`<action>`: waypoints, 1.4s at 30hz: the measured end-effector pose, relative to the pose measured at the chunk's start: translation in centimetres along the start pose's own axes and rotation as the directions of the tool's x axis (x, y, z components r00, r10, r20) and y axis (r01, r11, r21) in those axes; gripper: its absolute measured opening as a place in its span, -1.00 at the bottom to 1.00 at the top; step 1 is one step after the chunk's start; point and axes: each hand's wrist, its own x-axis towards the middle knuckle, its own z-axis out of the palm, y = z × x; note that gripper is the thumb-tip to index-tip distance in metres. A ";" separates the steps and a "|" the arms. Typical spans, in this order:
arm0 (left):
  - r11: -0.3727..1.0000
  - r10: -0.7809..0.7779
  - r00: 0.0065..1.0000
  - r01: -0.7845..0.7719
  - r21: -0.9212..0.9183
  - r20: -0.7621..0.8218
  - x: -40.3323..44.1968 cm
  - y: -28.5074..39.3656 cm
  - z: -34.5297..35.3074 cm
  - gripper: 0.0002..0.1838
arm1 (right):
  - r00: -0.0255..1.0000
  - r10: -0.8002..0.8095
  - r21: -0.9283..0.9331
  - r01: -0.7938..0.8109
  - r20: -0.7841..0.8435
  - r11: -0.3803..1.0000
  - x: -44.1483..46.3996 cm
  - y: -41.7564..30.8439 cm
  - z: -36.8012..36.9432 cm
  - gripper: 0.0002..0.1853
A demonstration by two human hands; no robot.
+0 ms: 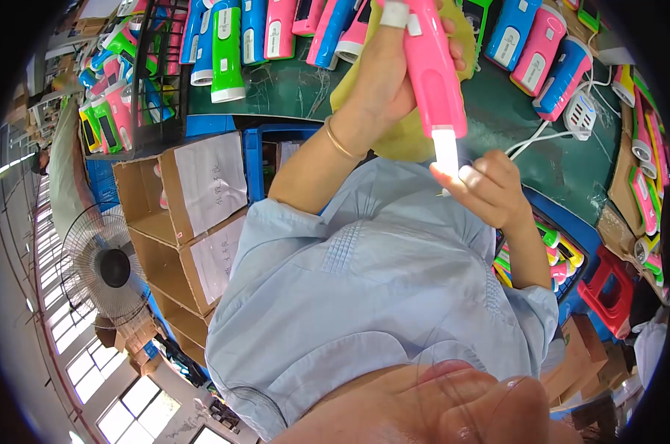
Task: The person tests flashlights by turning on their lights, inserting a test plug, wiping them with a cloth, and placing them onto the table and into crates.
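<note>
My left hand (388,87), with a bangle at the wrist, is closed around a pink handheld flashlight (435,78) above the table's near edge. A narrow white piece (445,150) sticks out of the flashlight's lower end and looks bright with glare. The fingers of my right hand (492,189) are pinched at the tip of that white piece; what exactly lies between them is partly hidden. Behind my left hand and the flashlight spreads a yellow cloth-like sheet (407,139). It cannot be told whether my left hand grips this too.
Blue, pink and green flashlights (227,52) line the green table (290,92). A white multi-port charger (580,115) with cables lies at right. Cardboard compartments (157,251) and a fan (113,266) stand at left. A black basket (157,74) and a red plastic stool (607,292) flank me.
</note>
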 end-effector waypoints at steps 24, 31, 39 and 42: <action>-0.021 0.115 0.880 -0.462 0.887 0.461 -4.9 -1.8 -1.7 -0.19 | 0.515 0.857 0.479 -0.758 0.025 0.442 -0.9 0.4 0.7 -0.85; 0.401 -0.095 0.985 -0.098 0.911 0.148 -3.6 -0.4 0.0 -0.13 | 0.548 0.836 0.513 -0.719 0.004 0.469 1.8 -0.3 -1.5 -0.82; 0.175 0.091 0.982 -0.179 0.968 0.166 -2.9 -1.4 0.3 -0.30 | 0.638 0.770 0.290 -0.741 0.025 0.605 4.8 0.7 -2.1 -0.87; 0.025 0.157 0.958 -0.248 0.968 0.241 -3.0 -1.8 0.3 -0.32 | 0.641 0.766 0.254 -0.750 0.050 0.611 4.7 1.0 -2.3 -0.88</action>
